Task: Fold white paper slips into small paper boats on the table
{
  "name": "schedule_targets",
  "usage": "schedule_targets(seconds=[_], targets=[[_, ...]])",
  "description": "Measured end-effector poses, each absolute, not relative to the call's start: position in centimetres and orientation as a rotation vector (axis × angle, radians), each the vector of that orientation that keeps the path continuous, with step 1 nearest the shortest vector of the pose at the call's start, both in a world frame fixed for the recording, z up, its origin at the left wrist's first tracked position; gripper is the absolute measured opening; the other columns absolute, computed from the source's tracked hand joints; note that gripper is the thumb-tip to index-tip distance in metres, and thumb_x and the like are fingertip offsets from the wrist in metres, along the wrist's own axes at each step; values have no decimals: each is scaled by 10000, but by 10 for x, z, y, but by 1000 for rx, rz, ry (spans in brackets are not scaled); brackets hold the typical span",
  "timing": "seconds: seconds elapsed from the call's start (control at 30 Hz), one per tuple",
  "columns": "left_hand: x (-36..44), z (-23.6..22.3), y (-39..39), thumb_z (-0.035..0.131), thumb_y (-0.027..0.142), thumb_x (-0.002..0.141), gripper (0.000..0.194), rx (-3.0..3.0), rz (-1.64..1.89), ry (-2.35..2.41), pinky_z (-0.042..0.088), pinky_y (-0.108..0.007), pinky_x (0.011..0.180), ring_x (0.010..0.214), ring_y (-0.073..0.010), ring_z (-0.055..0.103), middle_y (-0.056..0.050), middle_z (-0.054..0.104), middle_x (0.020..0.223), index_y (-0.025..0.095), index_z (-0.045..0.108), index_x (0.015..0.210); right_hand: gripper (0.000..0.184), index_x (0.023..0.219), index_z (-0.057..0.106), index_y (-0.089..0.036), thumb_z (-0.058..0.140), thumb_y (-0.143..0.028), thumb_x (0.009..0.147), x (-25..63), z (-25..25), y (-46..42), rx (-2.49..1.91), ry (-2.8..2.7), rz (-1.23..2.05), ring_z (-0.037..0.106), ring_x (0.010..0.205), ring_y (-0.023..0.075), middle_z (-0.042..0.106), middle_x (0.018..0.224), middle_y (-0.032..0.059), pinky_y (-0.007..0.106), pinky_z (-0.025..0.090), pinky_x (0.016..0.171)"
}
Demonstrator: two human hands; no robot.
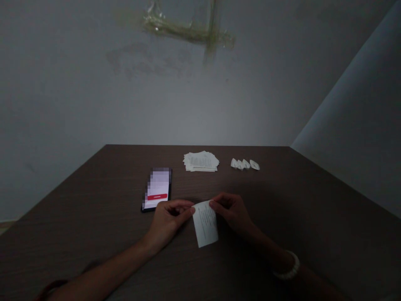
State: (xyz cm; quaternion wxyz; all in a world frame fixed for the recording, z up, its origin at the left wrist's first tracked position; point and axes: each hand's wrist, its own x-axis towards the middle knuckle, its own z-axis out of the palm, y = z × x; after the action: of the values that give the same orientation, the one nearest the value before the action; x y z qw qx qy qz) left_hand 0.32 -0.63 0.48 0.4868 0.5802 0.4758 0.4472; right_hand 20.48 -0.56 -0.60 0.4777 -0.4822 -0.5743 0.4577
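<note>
Between my two hands hangs a small white paper slip [206,228] with lines of dark print, too small to read. My left hand [169,217] pinches its upper left corner between thumb and fingers. At the upper right corner, my right hand [230,209] grips the same slip the same way. The slip's lower part is free and tilts slightly. Beyond my hands lies a loose stack of printed paper slips [202,161]. Right of that stack, several small folded white papers [239,164] sit in a row.
A phone [158,186] with a lit, partly pixelated screen and a red bar lies just beyond my left hand. The dark brown table [103,184] ends at a grey wall [200,104] with strips of yellowed tape [191,34]. A pale slanted surface [360,100] stands at right.
</note>
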Motion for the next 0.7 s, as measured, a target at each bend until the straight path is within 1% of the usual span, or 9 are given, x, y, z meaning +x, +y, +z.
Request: schedule_targets(seconds=[0.17,0.37,0.5,0.7], targets=[[3,3,-6,737,330,681,182,1387,1085,1143,435,-214,504,559,-135,572,-29,673,628,171,754,769,190,721,671,-159,679,-342,770,204,-5,-6,-1177,-1441,1093,599,599,129,660,656,-1,232,448,569],[3,5,-6,747,329,665,192,1373,1071,1140,438,-222,521,559,-137,576,-25,674,628,167,745,769,184,667,644,-162,686,-319,755,203,-4,-7,-1198,-1436,1042,574,577,126,631,613,-9,230,431,550],[3,4,-5,742,328,672,206,1384,1064,1136,432,-222,528,573,-140,573,-29,676,641,158,741,787,183,664,643,-158,696,-315,741,203,-6,-7,-1181,-1392,1076,571,586,126,635,625,-6,236,434,571],[2,3,-4,725,345,699,200,1440,1059,1129,415,-207,531,569,-127,553,-18,668,627,161,740,774,183,641,632,-154,693,-300,733,202,-5,-6,-1173,-1381,1066,538,564,111,610,599,-17,224,413,558]])
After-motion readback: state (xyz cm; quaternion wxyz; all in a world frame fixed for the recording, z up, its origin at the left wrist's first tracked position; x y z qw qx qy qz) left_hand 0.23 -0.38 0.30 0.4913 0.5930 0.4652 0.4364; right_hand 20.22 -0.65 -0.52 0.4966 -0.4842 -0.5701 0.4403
